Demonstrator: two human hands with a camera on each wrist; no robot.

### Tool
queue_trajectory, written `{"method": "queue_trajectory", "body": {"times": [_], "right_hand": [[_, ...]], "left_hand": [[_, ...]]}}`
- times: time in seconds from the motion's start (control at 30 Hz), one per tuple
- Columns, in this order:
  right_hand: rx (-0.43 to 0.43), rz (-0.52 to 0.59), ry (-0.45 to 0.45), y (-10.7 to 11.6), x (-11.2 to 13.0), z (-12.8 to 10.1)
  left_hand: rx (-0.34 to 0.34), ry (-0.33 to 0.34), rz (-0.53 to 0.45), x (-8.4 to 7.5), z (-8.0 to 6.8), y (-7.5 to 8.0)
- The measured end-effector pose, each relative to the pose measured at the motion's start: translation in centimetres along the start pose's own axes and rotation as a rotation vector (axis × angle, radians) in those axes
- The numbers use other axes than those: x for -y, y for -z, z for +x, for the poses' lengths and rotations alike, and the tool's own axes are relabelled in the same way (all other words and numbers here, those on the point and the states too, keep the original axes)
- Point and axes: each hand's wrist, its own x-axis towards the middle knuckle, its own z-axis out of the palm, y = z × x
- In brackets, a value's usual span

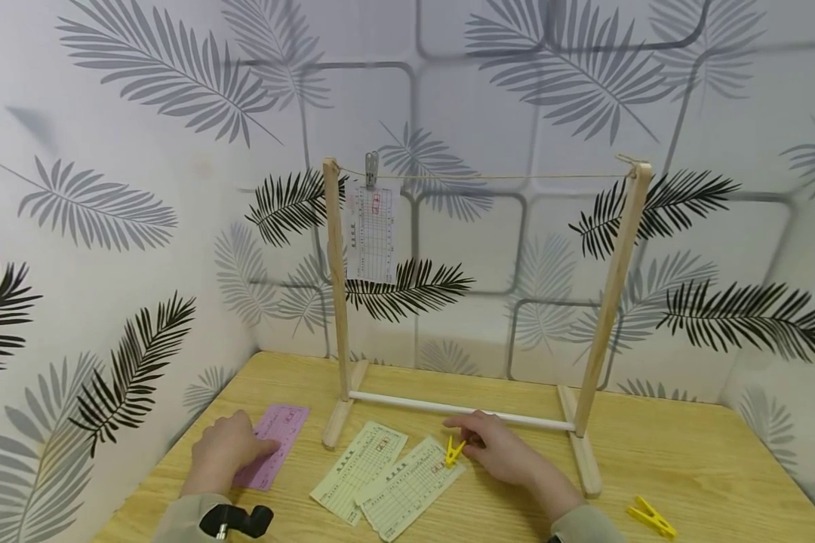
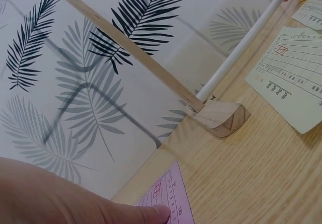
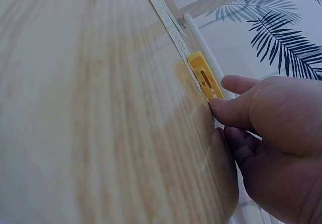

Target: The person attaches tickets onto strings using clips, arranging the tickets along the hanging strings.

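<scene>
My left hand (image 1: 224, 449) rests at the left edge of a pink printed slip (image 1: 284, 437), its thumb lying on the paper; the other fingertips are hidden in the left wrist view. My right hand (image 1: 502, 450) is low over the table, thumb and curled fingers at the end of a yellow clothespin (image 1: 453, 452), which they pinch. This clothespin is at the upper right corner of a pale green slip (image 1: 407, 490). Partly under that slip lies a second pale green slip (image 1: 360, 467). In the right wrist view the thumb meets the clothespin (image 3: 204, 73).
A wooden frame (image 1: 614, 302) with a white crossbar (image 1: 448, 408) stands behind the slips. From its string (image 1: 502, 177) a white slip (image 1: 373, 237) hangs by a metal clip (image 1: 371, 170). Another yellow clothespin (image 1: 652, 518) lies at the right. Patterned walls border the table (image 1: 706, 460).
</scene>
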Motion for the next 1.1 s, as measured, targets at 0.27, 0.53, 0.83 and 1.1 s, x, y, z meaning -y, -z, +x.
{"method": "queue_trajectory", "body": {"times": [0.27, 0.53, 0.83, 1.1], "right_hand": [[0.007, 0.015, 0.025, 0.0, -0.2, -0.2], [0.019, 0.033, -0.026, 0.2, -0.1, -0.2], [-0.015, 0.137, -0.057, 0.2, -0.5, -0.4], [-0.051, 0.212, -0.125, 0.1, -1.0, -0.3]], "left_hand": [[0.005, -0.014, -0.064, 0.3, -0.3, -0.1], [-0.008, -0.038, -0.142, 0.6, 0.0, -0.4], [-0.060, -0.112, -0.232, 0.9, 1.3, -1.0], [-0.106, -0.116, -0.255, 0.9, 1.5, -0.7]]}}
